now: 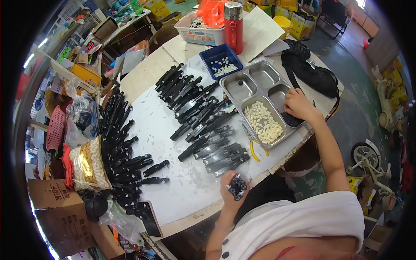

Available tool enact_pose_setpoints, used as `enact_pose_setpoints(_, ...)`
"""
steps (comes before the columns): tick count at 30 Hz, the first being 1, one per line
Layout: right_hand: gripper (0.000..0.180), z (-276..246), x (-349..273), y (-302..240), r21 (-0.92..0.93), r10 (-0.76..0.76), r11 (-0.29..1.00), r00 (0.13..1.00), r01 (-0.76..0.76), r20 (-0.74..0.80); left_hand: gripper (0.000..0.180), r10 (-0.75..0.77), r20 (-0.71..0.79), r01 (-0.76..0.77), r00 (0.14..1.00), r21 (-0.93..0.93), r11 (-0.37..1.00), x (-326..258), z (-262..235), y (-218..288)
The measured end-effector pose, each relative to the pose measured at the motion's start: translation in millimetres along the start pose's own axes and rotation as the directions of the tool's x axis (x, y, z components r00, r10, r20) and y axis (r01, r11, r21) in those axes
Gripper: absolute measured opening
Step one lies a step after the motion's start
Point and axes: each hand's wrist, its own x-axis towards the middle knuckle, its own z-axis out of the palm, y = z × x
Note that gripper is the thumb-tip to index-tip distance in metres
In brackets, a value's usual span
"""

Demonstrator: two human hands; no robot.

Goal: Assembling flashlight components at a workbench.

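My left hand (230,187) is closed around a bundle of black plastic parts (237,188), their round ends facing up, close to the table's front edge. My right hand (300,105) reaches into the right compartment of a steel divided tray (252,96), which holds small black pieces (291,120). Its fingers curl down there; what they pinch is hidden. Small cream-coloured pieces (263,122) fill the tray's near compartment. Left of the tray, long black plastic parts (203,117) lie in slanting rows, with grey translucent ones (223,151) nearer me.
Yellow-handled pliers (254,149) lie beside the tray. Behind it stand a blue bin (221,63), a red flask (233,30) and a white tub (201,34). More black parts (121,143) line the left edge near a phone (148,219). A black bag (316,76) sits at right.
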Motion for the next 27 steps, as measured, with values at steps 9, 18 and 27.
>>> enact_pose_setpoints(9, 0.012, 10.3, 1.1, 0.2, -0.078, -0.045, 0.996, 0.996, 0.039, -0.079, 0.055, 0.0, -0.029, -0.001, 1.0, -0.031, 1.0, 0.5, 1.7, -0.9)
enact_pose_setpoints(18, 0.011, 11.7, 4.9, 3.7, -0.025, -0.068, 0.998, 0.983, 0.065, -0.169, 0.054, -0.004, -0.002, 0.004, 1.0, 0.012, 1.0, 3.0, 1.0, 3.8)
enact_pose_setpoints(27, 0.009, 14.4, 13.5, 1.7, -0.098, -0.07, 0.994, 0.986, 0.056, -0.148, 0.044, -0.07, -0.008, 0.069, 0.998, -0.081, 0.994, 2.4, -0.2, 2.9)
